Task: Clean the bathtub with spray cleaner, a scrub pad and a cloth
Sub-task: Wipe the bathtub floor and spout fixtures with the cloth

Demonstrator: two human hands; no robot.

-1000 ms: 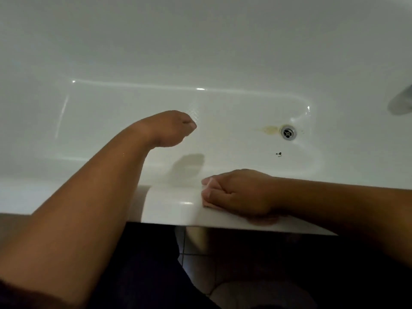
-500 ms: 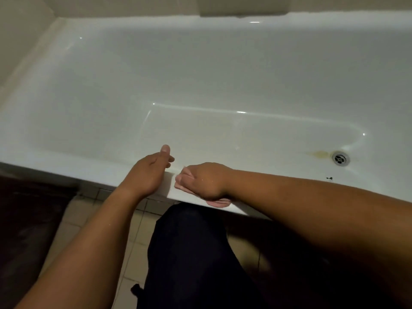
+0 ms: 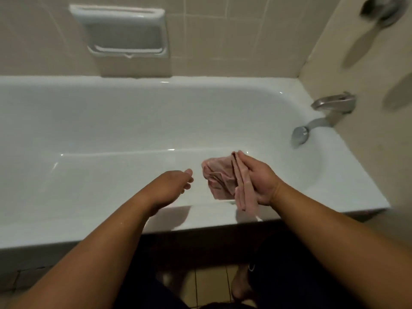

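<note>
Hands first, going left to right: the left hand (image 3: 176,186) is seen hovering over the near rim of the bathtub (image 3: 89,228), fingers loosely curled with nothing held in them, fingertips aimed rightward. Just beside those fingertips, across a small gap, the cloth (image 3: 219,177) is found, pink and bunched up, hanging above the inside of the tub. It's held by the right hand (image 3: 262,181), whose fingers are laid along a folded strip of it; how the thumb is pinning it can't be made out. That strip's long axis runs from the far side down toward the near rim, while the loose bunch spills off leftward, toward the free hand. So the cloth lies directly right of the left fingers, and a two-handed refold looks like the easy next thing, though that's only guessed. Further right, a spout (image 3: 334,103) is mounted on the end wall. Count, left to right: one soap dish (image 3: 120,32), two hands, one cloth, one spout, one tub. No spray bottle or scrub pad can be spotted.
</note>
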